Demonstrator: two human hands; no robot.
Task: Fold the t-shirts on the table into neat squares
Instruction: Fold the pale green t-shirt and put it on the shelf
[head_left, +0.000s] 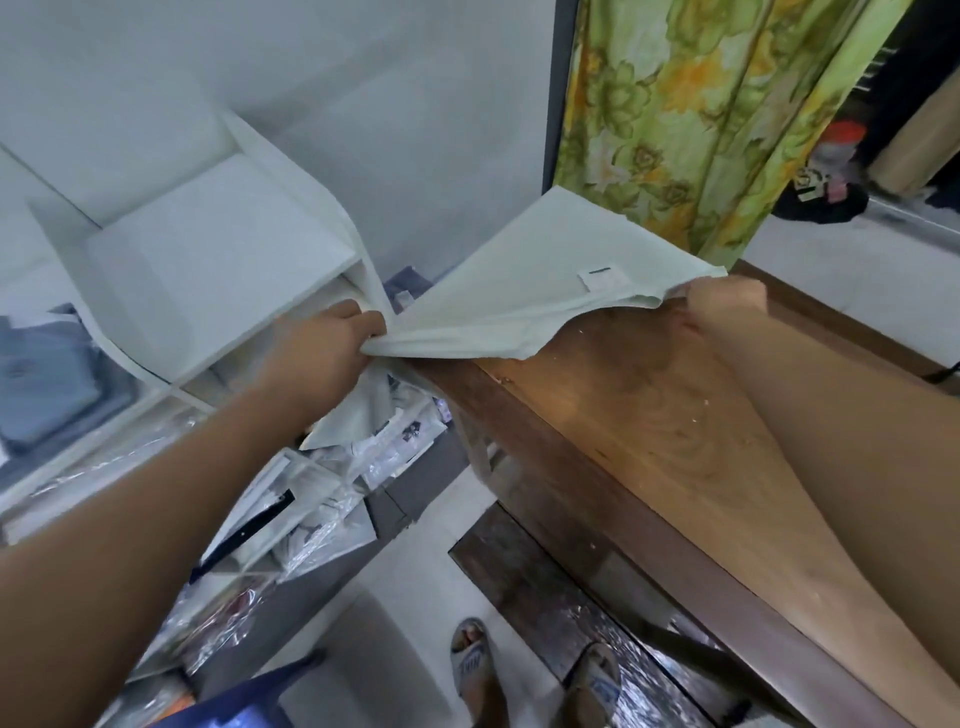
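1. Surface (649, 426): a brown wooden top that runs from the lower right toward the centre of the view. Bare wood shows below the near edge of the t-shirt.
2. Shelf unit (208, 260): white, standing left of the surface against the wall. Folded blue garments (47, 384) lie in a left compartment.
3. Curtain (701, 104): green and yellow floral fabric, hanging beyond the far end of the surface.
4. T-shirt (519, 291): pale, held spread between both hands over the far end of the surface. Its near edge sags between them. Whether the far part rests on the wood cannot be told.
5. Left hand (332, 343): grip closed, fingers curled round the bunched left corner of the t-shirt, just past the left edge of the surface.
6. Right hand (727, 296): grip closed on the right edge of the t-shirt, above the surface.
7. Plastic-wrapped packets (337, 493): piled below the left hand, beside the shelf unit.
8. Sandalled feet (472, 660): on the floor at the bottom of the view.
9. Label (600, 278): a small white tag on the t-shirt, near the right hand.
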